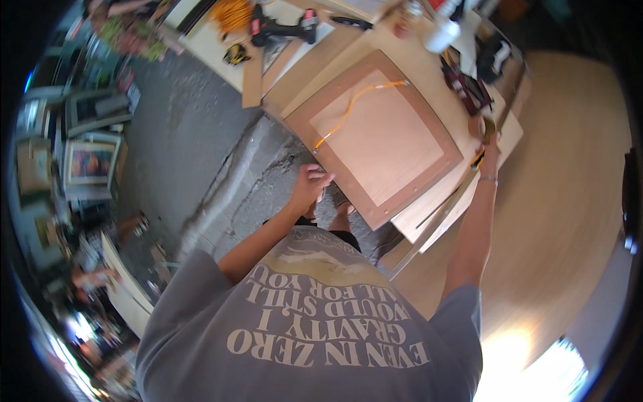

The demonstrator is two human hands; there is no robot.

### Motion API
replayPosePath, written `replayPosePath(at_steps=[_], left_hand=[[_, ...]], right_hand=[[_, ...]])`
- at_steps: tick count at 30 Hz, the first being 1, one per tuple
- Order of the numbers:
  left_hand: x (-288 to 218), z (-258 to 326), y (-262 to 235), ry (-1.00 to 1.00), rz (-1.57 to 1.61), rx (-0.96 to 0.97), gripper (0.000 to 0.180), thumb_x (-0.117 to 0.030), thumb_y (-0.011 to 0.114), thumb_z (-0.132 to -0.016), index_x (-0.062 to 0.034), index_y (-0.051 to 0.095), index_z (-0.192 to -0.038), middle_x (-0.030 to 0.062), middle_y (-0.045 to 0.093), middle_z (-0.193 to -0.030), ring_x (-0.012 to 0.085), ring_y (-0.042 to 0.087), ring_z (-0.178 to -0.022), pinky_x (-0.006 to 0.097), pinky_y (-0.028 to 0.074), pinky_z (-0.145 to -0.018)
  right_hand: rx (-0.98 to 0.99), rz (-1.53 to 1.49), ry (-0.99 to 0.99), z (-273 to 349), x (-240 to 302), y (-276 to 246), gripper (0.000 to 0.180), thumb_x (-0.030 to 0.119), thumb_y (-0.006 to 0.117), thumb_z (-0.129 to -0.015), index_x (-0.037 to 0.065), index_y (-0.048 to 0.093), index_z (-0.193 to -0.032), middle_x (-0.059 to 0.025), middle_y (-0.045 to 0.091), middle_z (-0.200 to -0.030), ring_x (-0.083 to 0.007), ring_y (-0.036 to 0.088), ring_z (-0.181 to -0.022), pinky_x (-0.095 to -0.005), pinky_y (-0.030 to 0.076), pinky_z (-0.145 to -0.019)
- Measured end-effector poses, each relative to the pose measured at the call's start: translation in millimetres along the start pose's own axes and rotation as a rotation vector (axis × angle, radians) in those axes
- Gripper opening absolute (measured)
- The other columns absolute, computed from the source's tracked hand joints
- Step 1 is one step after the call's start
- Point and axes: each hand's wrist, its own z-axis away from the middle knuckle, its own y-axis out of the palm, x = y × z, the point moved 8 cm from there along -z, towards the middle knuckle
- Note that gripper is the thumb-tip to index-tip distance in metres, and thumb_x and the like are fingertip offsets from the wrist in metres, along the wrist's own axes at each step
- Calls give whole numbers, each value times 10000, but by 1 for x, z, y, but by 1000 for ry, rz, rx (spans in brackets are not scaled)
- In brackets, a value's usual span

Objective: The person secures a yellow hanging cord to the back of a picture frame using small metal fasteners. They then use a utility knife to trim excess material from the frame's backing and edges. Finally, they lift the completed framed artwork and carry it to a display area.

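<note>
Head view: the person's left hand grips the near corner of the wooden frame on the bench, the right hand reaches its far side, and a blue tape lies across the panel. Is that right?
Not quite. In the head view the tape across the wooden frame is orange-yellow, not blue. The rest holds: the left hand is at the frame's near corner, and the right hand reaches its far side on the bench.

The person wears a grey short-sleeved T-shirt [315,321] with pale cream block lettering and a cream graphic across it, bare forearms, and a thin bracelet [487,178] on the right wrist.
</note>
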Motion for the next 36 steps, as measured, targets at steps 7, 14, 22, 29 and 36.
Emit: replayPosePath(at_steps=[7,14,22,29,36], left_hand=[[-22,-10,28,67,123,-198,704,-344,838,-836,85,453,-1242,180,666,-1078,221,714,-816,332,609,-529],[6,-28,18,26,11,-219,538,-391,736,-926,46,540,-1172,137,678,-1038,177,692,-742,327,589,-546],[-1,-18,20,194,196,-16,405,-278,668,-987,32,526,-1206,137,664,-1092,195,700,-831,335,606,-617],[0,-21,17,54,229,0,352,-273,583,-1037,29,528,-1210,127,694,-999,205,710,-793,356,630,-726],[18,-25,14,-82,386,47,400,-319,605,-1028,16,514,-1227,131,662,-1070,190,697,-863,353,627,-725]], right_hand=[[-287,637,-173,-17,3,-2,669,527,370,-1047,-86,639,-1041,-266,671,-963,-350,679,-765,-455,555,-659],[-372,990,-297,16,10,9,671,516,393,-1050,-94,581,-1255,-332,585,-1240,-441,579,-1134,-510,518,-901],[-41,696,-891,197,25,61,447,431,680,-956,29,598,-1135,-156,583,-1066,-343,575,-995,-493,487,-832],[630,945,-952,362,-46,189,547,488,760,-834,83,575,-1152,-147,540,-1116,-364,515,-1083,-510,406,-909],[621,913,-891,364,-39,258,534,463,769,-825,77,554,-1126,-146,522,-1107,-365,509,-1083,-499,389,-904]])
